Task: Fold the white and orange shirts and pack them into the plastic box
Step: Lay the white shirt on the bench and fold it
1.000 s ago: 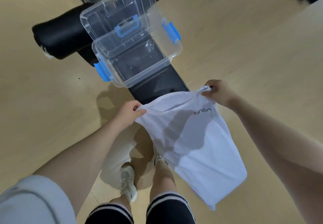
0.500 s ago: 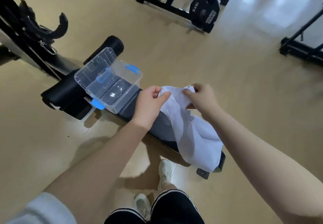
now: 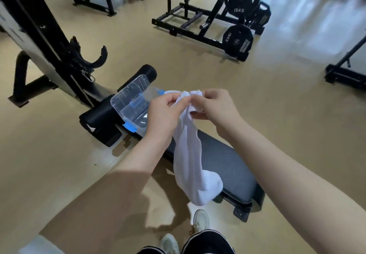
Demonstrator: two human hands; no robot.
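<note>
The white cotton shirt (image 3: 188, 160) hangs bunched in a narrow column in front of the person, its long axis running nearly straight up and down; its top edge is gathered between the two hands and its lower end dangles free, bulging slightly toward the right over the near part of the black padded gym bench (image 3: 227, 166). The left hand (image 3: 164, 113) has its fingers curled onto the shirt's upper edge, pinching the cloth from the left; the right hand (image 3: 213, 107) pinches the same bunched edge from the right, thumb beneath and fingers curled over the top; the two hands sit just beside each other with only the crumpled fabric between them.

The clear plastic storage box with blue latches (image 3: 138, 117) rests on the far end of the bench, left of the hands and partly hidden behind the left hand; its transparent lid (image 3: 128, 97) stands tilted open, leaning away toward the upper left; what lies inside the box cannot be made out.

The bench runs diagonally from upper left to lower right across the tan floor (image 3: 277, 95); black weight racks with plates (image 3: 239, 41) stand well apart in the background; the person's pale shoes (image 3: 201, 219) show at the bottom edge.
</note>
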